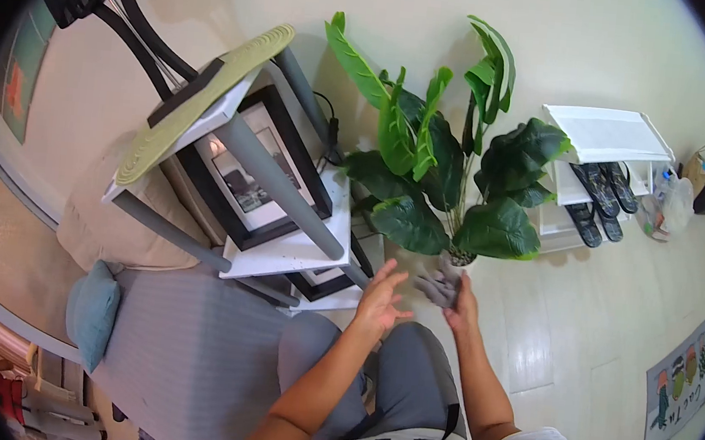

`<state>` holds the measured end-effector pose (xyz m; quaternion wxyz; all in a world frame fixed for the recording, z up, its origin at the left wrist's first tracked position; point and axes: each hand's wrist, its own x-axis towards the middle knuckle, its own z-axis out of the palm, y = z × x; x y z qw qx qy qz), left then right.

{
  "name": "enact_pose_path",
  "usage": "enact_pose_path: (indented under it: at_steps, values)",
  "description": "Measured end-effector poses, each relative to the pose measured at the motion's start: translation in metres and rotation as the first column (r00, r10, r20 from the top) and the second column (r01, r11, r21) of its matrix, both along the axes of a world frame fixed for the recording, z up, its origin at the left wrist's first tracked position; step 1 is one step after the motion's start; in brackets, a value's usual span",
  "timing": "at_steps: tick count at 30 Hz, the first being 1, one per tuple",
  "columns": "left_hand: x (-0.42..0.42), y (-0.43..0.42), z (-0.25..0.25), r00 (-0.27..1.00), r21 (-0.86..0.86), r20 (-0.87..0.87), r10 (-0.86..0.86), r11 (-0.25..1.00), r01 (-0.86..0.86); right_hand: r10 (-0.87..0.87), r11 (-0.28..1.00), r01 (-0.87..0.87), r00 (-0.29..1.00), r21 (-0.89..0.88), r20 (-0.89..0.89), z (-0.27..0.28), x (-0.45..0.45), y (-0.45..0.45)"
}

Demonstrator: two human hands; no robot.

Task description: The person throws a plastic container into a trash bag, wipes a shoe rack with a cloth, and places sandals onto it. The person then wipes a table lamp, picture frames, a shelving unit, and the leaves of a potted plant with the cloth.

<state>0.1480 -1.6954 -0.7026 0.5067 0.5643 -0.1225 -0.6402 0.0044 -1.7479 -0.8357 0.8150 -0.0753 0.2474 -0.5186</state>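
A crumpled grey cloth (439, 288) is held in my right hand (463, 305), just in front of the potted plant. My left hand (382, 297) is open, its fingers spread and nothing in them, a little to the left of the cloth. The potted plant (438, 165) has large, glossy green leaves, some of them upright and rolled. Only part of its pale pot (460, 264) shows, behind the cloth and my right hand. Whether the cloth touches the pot I cannot tell.
Left of the plant stands a shelf unit (281, 254) with framed pictures (257, 168) and a green mat (211, 100) on top. A grey sofa (187, 348) is at the left. At right are a white rack (611, 135), black slippers (597, 188) and a doormat (677, 387).
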Motion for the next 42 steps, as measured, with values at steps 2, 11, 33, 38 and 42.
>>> enact_pose_path:
  at_steps: [2,11,33,38,42]
  values:
    - [-0.013,-0.002,0.018,0.997,0.095,0.022,0.080,0.992,-0.082,0.071,0.987,-0.075,0.997,-0.140,-0.033,0.045,0.010,0.025]
    - [0.012,-0.008,-0.028,0.954,-0.112,-0.277,0.115,0.982,-0.151,0.089,0.965,-0.172,0.925,-0.199,-0.370,0.057,-0.009,-0.015]
    - [0.046,0.055,0.024,0.930,-0.068,-0.350,0.116,0.986,-0.149,-0.095,0.886,0.393,0.673,0.247,-0.733,-0.141,0.019,-0.130]
    - [0.038,0.048,0.024,0.900,-0.156,-0.432,0.049,0.979,-0.129,-0.163,0.883,0.414,0.712,0.220,-0.683,-0.186,0.023,-0.147]
    - [0.030,0.048,0.032,0.905,-0.090,-0.418,0.086,0.987,-0.136,-0.198,0.952,0.301,0.754,0.062,-0.627,-0.188,0.022,-0.129]
